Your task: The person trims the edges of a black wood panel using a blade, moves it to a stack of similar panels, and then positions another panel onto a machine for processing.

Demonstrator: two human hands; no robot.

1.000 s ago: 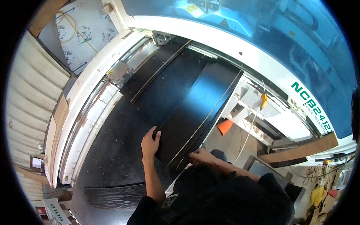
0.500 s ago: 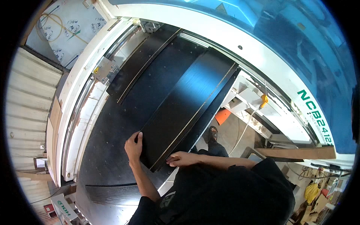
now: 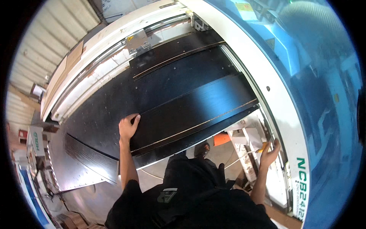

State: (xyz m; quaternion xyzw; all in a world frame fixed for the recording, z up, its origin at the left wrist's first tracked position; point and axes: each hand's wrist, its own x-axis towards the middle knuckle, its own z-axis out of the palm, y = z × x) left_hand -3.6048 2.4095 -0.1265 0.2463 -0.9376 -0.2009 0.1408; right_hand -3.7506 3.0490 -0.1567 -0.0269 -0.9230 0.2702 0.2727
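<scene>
A long black board (image 3: 179,118) with a pale strip along its near side lies on the dark machine bed (image 3: 103,107). At its left end, my left hand (image 3: 129,126) rests by the far corner, thumb and forefinger apart, thumb touching the board's edge. Off to the right, beyond the bed, my right hand (image 3: 270,154) is beside a yellow-orange fitting (image 3: 262,147) on a pale hose. Its fingers look spread; whether they touch the fitting is unclear.
Another black board (image 3: 175,53) lies along the far side, and a curved-looking black panel (image 3: 91,156) at the near left. A white machine beam (image 3: 274,84) with a blue cover (image 3: 328,114) spans the right. An orange piece (image 3: 221,139) sits below the bed's edge.
My right hand has left the board's near end and moved right to the yellow-orange fitting. My left hand stays at the board's corner. The view has turned.
</scene>
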